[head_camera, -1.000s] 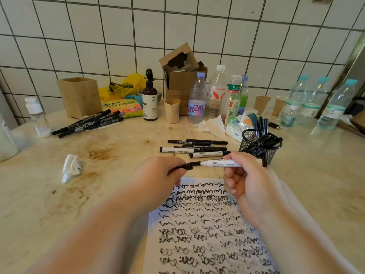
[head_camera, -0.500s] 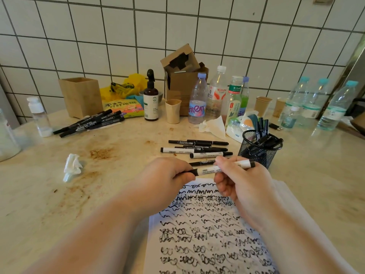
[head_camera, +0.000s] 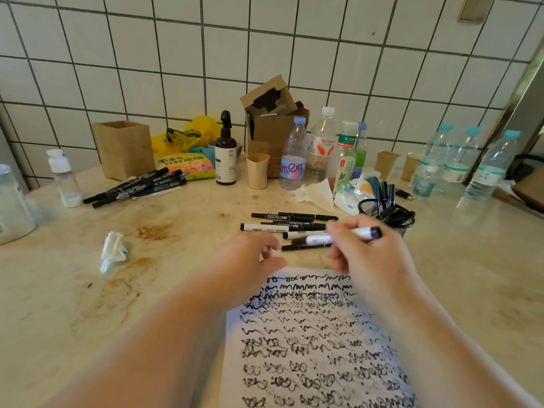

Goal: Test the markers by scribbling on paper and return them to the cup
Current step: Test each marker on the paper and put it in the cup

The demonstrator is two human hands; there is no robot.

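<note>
My right hand (head_camera: 374, 254) grips a white marker (head_camera: 343, 237) with dark ends, held level and blurred above the top edge of the paper (head_camera: 309, 334), which is covered in black scribbles. My left hand (head_camera: 244, 260) hovers just left of the marker with fingers apart, touching nothing. The black mesh cup (head_camera: 396, 228) stands right behind my right hand and holds several dark markers. Several loose markers (head_camera: 288, 225) lie on the counter beyond my hands.
A second bunch of black markers (head_camera: 132, 188) lies at the back left by a wooden box (head_camera: 123, 148). Bottles (head_camera: 293, 157), paper cups (head_camera: 257, 170), a spray bottle (head_camera: 225, 154) and a cardboard box (head_camera: 273, 125) line the tiled wall. A crumpled tissue (head_camera: 113, 250) lies left.
Both hands held the marker a second ago and pressed together along it. My left hand has since let go and drawn back; my right hand has carried the marker up and to the right.
</note>
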